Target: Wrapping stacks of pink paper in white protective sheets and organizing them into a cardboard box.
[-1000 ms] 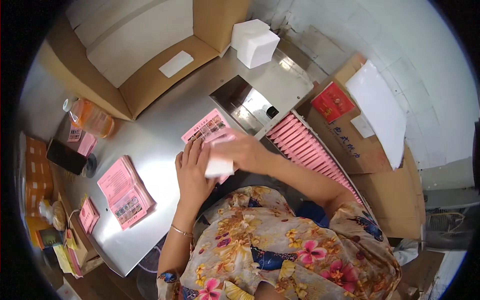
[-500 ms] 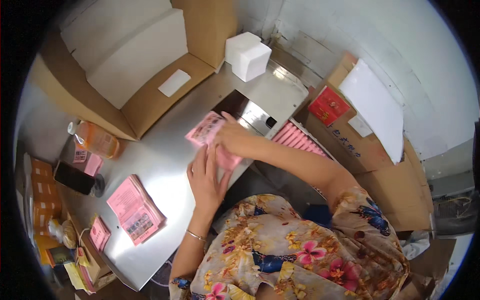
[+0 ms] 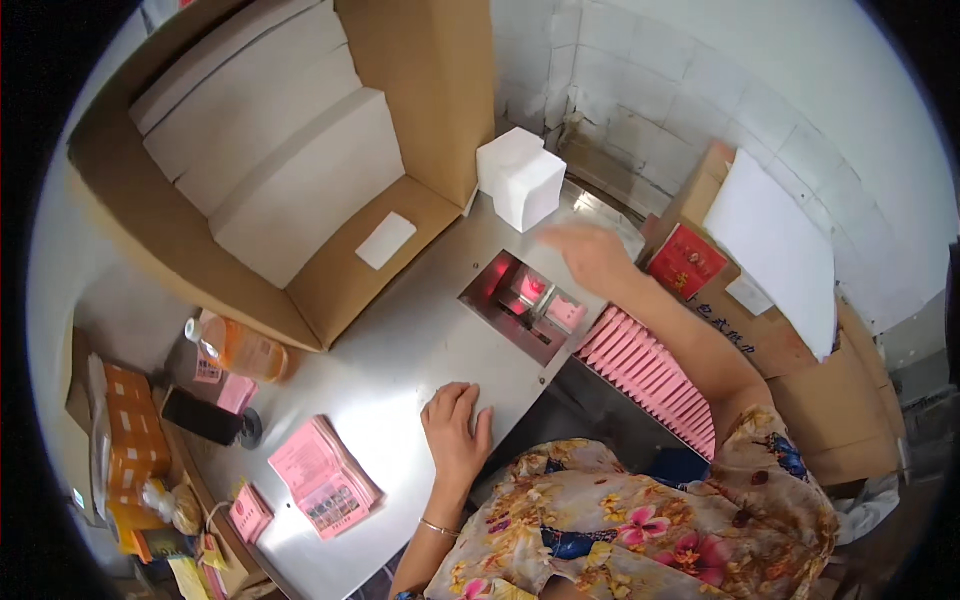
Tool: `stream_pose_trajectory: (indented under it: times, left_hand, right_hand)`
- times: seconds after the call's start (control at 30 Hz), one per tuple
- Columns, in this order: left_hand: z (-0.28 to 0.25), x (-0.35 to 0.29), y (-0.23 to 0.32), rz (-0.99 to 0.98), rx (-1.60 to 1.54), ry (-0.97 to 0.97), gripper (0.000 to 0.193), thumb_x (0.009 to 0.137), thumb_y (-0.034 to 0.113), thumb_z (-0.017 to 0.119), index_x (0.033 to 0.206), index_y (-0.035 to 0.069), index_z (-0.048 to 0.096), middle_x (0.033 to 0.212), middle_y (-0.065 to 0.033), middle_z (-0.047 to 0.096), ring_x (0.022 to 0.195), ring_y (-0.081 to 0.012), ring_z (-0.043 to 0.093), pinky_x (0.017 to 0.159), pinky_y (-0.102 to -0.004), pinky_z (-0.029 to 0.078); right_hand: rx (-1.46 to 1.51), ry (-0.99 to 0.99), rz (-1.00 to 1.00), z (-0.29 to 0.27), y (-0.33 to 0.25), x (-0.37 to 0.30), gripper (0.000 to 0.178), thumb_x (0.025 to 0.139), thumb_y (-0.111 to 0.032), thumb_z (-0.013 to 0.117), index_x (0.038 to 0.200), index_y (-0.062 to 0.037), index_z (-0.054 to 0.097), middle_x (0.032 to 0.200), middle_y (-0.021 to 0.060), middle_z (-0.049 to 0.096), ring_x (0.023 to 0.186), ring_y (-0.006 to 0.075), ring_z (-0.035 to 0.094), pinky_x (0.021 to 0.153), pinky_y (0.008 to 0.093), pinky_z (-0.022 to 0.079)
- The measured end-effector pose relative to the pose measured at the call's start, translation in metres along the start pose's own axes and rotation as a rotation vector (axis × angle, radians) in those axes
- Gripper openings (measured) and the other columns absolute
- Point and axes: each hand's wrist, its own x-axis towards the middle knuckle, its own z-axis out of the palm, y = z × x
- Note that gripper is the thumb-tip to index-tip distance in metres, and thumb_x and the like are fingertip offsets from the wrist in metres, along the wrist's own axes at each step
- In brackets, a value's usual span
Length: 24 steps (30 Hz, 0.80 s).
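My left hand (image 3: 458,432) lies palm down on the metal table (image 3: 400,345), fingers spread a little and nothing in them. Over the table's far right, my right hand (image 3: 592,255) is blurred, so its fingers are hard to read. It is nearest to two folded white paper stacks (image 3: 524,180), with a small gap between. Below it, a rectangular opening with shiny metal walls (image 3: 490,290) is set into the tabletop. Inside shows a pink printed piece (image 3: 566,313) and a red glow. A fanned stack of pink printed wrappers (image 3: 325,478) lies left of my left hand.
A large open carton (image 3: 440,110) holding white paper stands at the back left. Beside it are an orange bottle (image 3: 240,345) and a phone (image 3: 203,416) on a stand. A row of pink packets (image 3: 650,375) sits below the table's right edge, near more cardboard boxes (image 3: 765,315).
The pink wrapper is gone from my hands. My right hand has moved away to the far right, uncovering the opening; my left hand now rests on the table. The view has shifted.
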Motion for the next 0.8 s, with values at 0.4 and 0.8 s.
stream_pose_trajectory:
  times: [0.4, 0.8]
  left_hand:
    - [0.000, 0.005, 0.005, 0.009, 0.034, -0.021, 0.034, 0.076, 0.010, 0.074, 0.109, 0.004, 0.068, 0.113, -0.0129, 0.063, 0.108, -0.0324, 0.058, 0.095, -0.0418, 0.041]
    - [0.000, 0.005, 0.004, 0.034, 0.093, -0.075, 0.034, 0.079, 0.012, 0.073, 0.112, 0.004, 0.067, 0.117, -0.0134, 0.059, 0.113, -0.0328, 0.055, 0.097, -0.0442, 0.038]
  right_hand:
    - [-0.221, -0.272, 0.106, 0.042, 0.077, 0.058, 0.047, 0.071, 0.007, 0.064, 0.116, -0.0070, 0.064, 0.111, 0.0103, 0.057, 0.110, 0.0307, 0.053, 0.092, 0.0403, 0.046]
    - [0.041, -0.290, 0.091, -0.039, 0.013, -0.012, 0.043, 0.083, -0.020, 0.073, 0.124, -0.0082, 0.064, 0.110, 0.0090, 0.058, 0.107, 0.0292, 0.054, 0.092, 0.0396, 0.044]
